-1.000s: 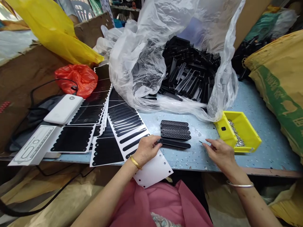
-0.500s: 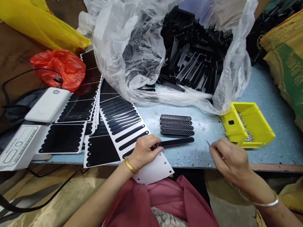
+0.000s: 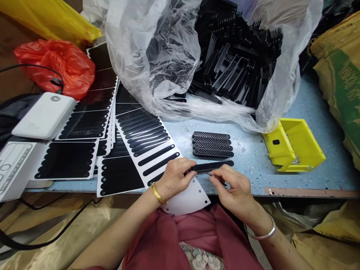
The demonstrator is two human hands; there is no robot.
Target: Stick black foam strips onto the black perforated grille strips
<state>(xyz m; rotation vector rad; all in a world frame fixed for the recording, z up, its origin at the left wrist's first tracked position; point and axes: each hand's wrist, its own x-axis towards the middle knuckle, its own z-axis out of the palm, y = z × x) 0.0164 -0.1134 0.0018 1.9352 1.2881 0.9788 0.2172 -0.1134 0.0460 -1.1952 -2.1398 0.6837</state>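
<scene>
My left hand (image 3: 174, 177) pinches the left end of a long black plastic strip (image 3: 218, 165) that lies flat on the blue table (image 3: 253, 165). My right hand (image 3: 234, 187) is closed on a thin pointed tool, its tip touching the strip near the middle. Just behind the strip lies a short row of black perforated strips (image 3: 212, 144). Under my left wrist is a white backing sheet (image 3: 152, 150) with black oblong stickers, its near end peeled bare.
A big clear plastic bag (image 3: 174, 56) of black plastic parts (image 3: 239, 60) fills the back. A yellow bin (image 3: 295, 144) with small metal pieces sits at right. More sticker sheets (image 3: 84, 123), a white power bank (image 3: 45, 116) and a red bag (image 3: 56, 63) lie left.
My right hand has moved left from beside the yellow bin to the black strip, bringing the pointed tool onto it. My left hand keeps its hold. The view has tilted down.
</scene>
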